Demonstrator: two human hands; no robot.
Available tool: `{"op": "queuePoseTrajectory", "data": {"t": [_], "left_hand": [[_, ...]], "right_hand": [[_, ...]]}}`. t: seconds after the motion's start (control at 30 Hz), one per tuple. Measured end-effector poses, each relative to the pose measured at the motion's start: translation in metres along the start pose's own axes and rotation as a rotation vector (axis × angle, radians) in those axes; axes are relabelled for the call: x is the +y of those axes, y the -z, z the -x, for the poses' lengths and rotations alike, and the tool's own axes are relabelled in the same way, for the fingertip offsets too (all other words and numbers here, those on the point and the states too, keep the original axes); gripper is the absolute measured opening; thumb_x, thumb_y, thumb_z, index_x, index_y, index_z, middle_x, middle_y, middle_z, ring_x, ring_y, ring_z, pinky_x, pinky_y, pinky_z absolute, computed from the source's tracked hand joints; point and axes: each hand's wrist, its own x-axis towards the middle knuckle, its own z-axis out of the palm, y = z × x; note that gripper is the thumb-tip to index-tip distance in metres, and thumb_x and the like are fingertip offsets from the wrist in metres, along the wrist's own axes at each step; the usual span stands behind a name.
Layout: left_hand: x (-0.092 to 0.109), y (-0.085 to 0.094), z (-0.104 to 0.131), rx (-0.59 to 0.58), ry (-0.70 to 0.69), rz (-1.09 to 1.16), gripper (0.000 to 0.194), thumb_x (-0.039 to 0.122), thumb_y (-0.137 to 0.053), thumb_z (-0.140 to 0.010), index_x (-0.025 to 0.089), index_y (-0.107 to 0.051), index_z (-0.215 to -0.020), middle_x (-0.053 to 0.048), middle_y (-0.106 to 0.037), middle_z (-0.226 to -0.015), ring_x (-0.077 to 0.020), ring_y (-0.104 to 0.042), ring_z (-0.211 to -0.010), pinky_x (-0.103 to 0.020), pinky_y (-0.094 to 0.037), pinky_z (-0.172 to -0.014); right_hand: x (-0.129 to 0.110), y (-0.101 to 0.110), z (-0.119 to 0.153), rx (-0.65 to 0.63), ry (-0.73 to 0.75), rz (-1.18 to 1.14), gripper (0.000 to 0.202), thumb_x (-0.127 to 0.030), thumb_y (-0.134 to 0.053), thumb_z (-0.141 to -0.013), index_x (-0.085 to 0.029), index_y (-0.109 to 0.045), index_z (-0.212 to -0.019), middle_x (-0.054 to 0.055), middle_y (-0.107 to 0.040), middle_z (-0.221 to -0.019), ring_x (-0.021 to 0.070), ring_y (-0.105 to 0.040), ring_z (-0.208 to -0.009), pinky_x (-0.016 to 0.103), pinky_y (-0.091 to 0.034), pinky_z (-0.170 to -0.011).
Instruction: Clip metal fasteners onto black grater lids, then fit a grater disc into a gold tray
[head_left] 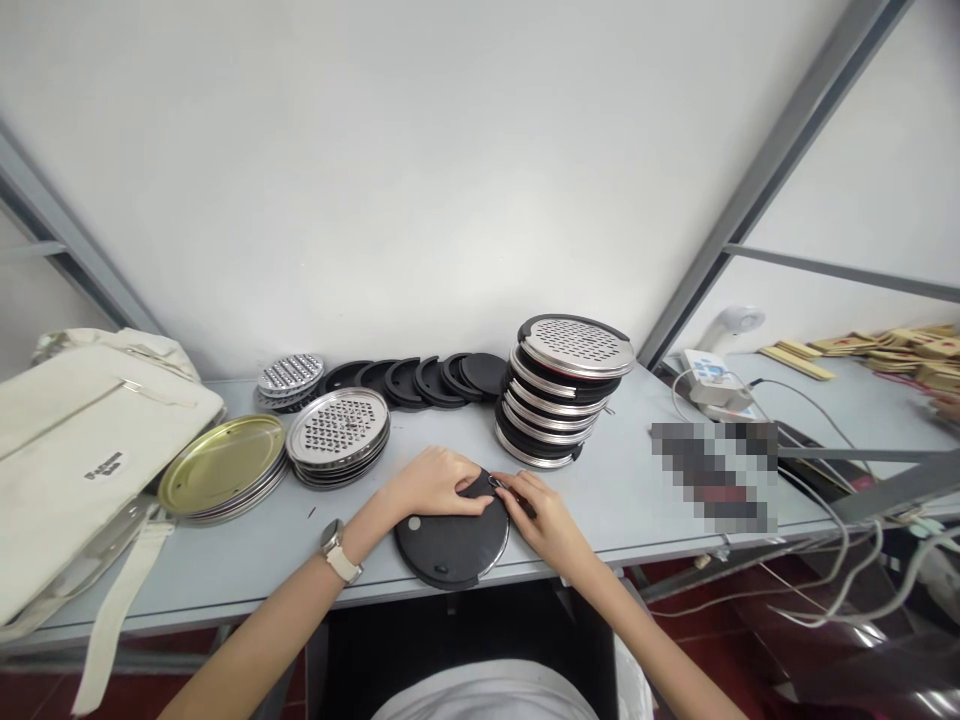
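A round black plastic disc [446,550] lies at the table's front edge, a shiny metal rim showing along its right side. My left hand [441,482] rests over its far edge, thumb along the top and fingers curled at the rim. At the disc's far right edge, the fingertips of my right hand [546,518] pinch a small metal loop [495,482]. Behind my right hand stands a tall stack of grater discs in black frames [574,345]. Metal grater plates [337,428] are piled beyond my left forearm, beside gold-coloured round plates [225,465].
Black round plastic parts [405,382] overlap in a row along the wall, next to small grater plates [291,375]. A cream bag [90,450] fills the left end. Rightward are a white power adapter [709,375], cables and wooden pieces [900,350] on the neighbouring table.
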Motion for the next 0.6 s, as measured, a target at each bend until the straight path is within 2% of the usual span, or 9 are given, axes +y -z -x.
{"op": "queuePoseTrajectory", "data": {"t": [0.6], "left_hand": [[0.0003,0.0007,-0.0002,0.009,-0.01,-0.008,0.037,0.042,-0.06,-0.079,0.017,-0.044,-0.057,0.004,-0.051,-0.054,-0.0087,-0.038,-0.049,-0.027,-0.021,-0.051]], "right_hand": [[0.0018,-0.0011,0.0008,0.0,0.004,0.009,0.025,-0.025,-0.045,-0.095,-0.018,-0.061,-0.113,0.009,-0.065,-0.094,0.0217,-0.061,-0.088,0.036,-0.051,-0.08]]}}
